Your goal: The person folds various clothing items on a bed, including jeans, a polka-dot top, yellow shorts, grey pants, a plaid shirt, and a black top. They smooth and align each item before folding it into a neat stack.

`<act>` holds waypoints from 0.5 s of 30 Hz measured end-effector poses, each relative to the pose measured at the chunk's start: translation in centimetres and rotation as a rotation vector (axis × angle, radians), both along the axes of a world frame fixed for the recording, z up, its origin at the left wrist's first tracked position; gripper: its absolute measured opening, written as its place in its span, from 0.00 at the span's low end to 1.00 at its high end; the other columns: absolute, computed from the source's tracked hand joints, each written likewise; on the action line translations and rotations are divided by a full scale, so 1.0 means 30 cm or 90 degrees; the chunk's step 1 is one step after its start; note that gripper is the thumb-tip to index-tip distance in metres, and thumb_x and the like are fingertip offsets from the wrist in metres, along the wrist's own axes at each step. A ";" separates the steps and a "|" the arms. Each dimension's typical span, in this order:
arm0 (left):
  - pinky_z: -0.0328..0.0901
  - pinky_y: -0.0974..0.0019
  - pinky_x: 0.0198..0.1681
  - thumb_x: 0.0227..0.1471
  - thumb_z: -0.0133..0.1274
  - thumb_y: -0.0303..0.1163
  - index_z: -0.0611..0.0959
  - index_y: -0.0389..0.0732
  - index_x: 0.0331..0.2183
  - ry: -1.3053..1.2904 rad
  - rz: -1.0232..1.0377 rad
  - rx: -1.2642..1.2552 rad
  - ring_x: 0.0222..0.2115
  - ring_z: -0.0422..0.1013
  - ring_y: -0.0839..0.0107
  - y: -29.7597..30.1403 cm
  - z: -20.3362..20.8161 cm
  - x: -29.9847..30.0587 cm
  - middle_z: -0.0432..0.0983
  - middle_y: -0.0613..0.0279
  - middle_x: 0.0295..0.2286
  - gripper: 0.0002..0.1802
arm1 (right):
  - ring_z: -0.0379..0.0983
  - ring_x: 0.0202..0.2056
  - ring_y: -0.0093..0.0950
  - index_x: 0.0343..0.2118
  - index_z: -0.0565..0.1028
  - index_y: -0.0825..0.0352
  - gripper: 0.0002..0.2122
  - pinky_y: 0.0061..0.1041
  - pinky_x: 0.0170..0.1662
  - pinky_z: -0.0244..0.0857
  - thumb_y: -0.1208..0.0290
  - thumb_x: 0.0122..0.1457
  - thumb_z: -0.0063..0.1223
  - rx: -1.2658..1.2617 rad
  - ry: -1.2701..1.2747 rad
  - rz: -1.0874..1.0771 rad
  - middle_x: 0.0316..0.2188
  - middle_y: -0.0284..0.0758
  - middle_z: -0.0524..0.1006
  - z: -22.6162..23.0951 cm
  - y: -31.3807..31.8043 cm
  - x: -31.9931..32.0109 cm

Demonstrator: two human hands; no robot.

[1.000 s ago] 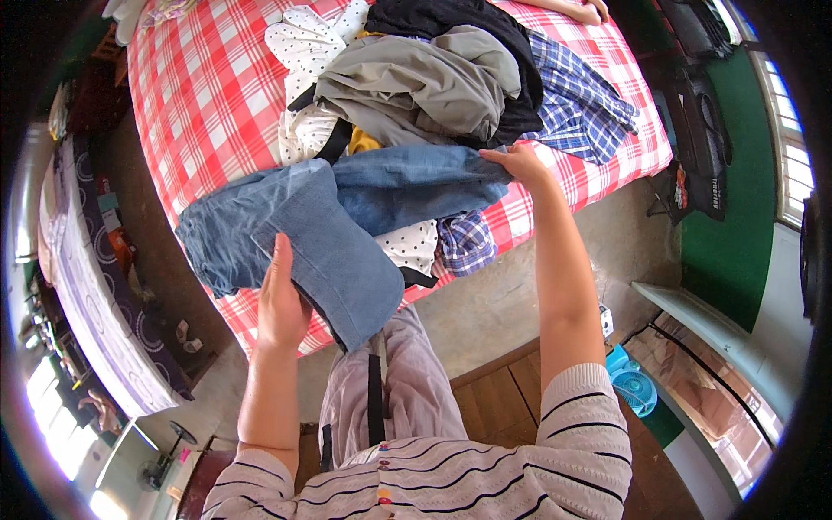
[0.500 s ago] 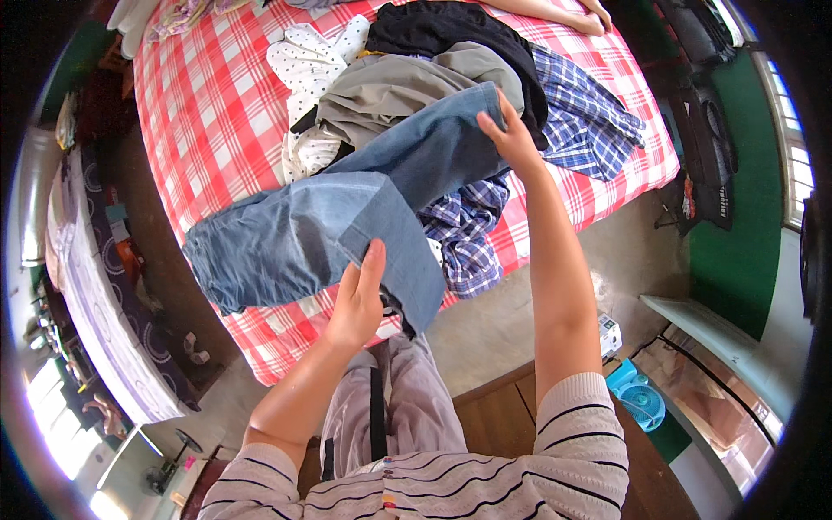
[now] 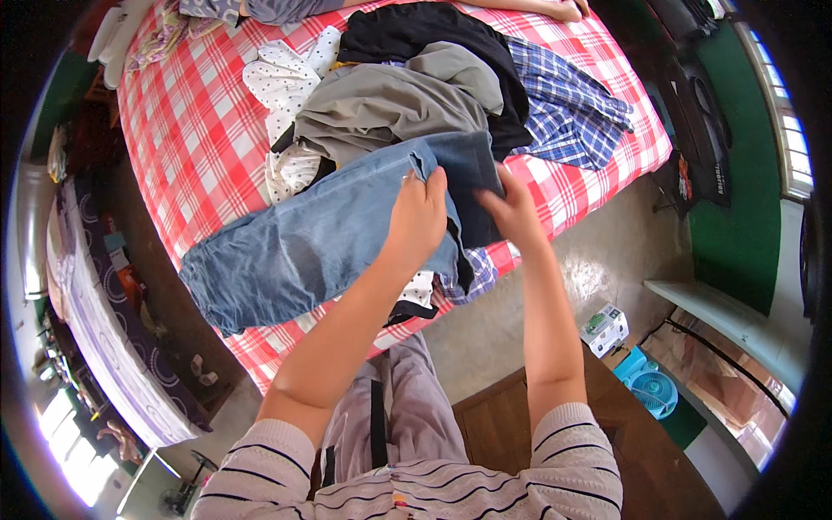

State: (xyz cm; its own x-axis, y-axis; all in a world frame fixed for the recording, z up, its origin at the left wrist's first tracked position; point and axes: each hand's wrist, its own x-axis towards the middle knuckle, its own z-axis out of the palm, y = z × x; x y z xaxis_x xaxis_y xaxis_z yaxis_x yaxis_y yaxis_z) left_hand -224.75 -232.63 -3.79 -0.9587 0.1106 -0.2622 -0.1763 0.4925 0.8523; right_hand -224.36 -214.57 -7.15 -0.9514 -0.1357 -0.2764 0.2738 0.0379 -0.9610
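A pair of blue jeans (image 3: pixel 295 243) lies lengthwise over the near part of the bed, its gathered waist end at the left and its leg ends at the right. My left hand (image 3: pixel 419 218) is closed on the hem of the upper, lighter leg, with the thumb on top. At the darker leg beneath, my right hand (image 3: pixel 518 210) grips the right edge; it is slightly blurred and its fingers are partly hidden. Just beyond the jeans rests a heap with grey-green trousers (image 3: pixel 390 108), a black garment (image 3: pixel 425 26) and a white dotted garment (image 3: pixel 282 82).
A blue plaid shirt (image 3: pixel 563 104) spreads at the heap's right on the red-and-white checked bedsheet (image 3: pixel 186 130). Another person's hand (image 3: pixel 568 10) rests at the far edge. A blue fan (image 3: pixel 652 392) and a white box (image 3: pixel 605 328) stand on the right.
My left hand has moved right and away from me with one leg's hem, laying the legs closer together. My right hand has come lower and nearer with the other leg end.
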 end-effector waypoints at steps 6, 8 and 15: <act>0.62 0.51 0.48 0.58 0.40 0.41 0.60 0.18 0.50 -0.067 -0.081 0.072 0.42 0.65 0.31 0.026 0.269 0.223 0.59 0.22 0.48 0.32 | 0.66 0.48 0.22 0.54 0.66 0.70 0.23 0.21 0.51 0.58 0.84 0.52 0.49 -0.118 -0.135 -0.112 0.45 0.32 0.72 0.208 -0.023 0.353; 0.62 0.52 0.48 0.57 0.42 0.43 0.48 0.22 0.58 -0.121 -0.084 0.060 0.47 0.63 0.35 0.082 0.229 0.283 0.58 0.25 0.50 0.40 | 0.64 0.51 0.23 0.56 0.64 0.70 0.24 0.22 0.53 0.57 0.83 0.54 0.48 -0.100 -0.176 -0.119 0.48 0.33 0.69 0.202 -0.035 0.428; 0.52 0.62 0.58 0.61 0.39 0.49 0.52 0.29 0.59 -0.321 -0.123 0.363 0.55 0.57 0.56 0.242 -0.325 0.378 0.55 0.41 0.56 0.38 | 0.63 0.54 0.28 0.60 0.56 0.67 0.26 0.25 0.55 0.57 0.66 0.61 0.47 -0.228 -0.419 -0.261 0.55 0.37 0.65 -0.221 0.104 0.522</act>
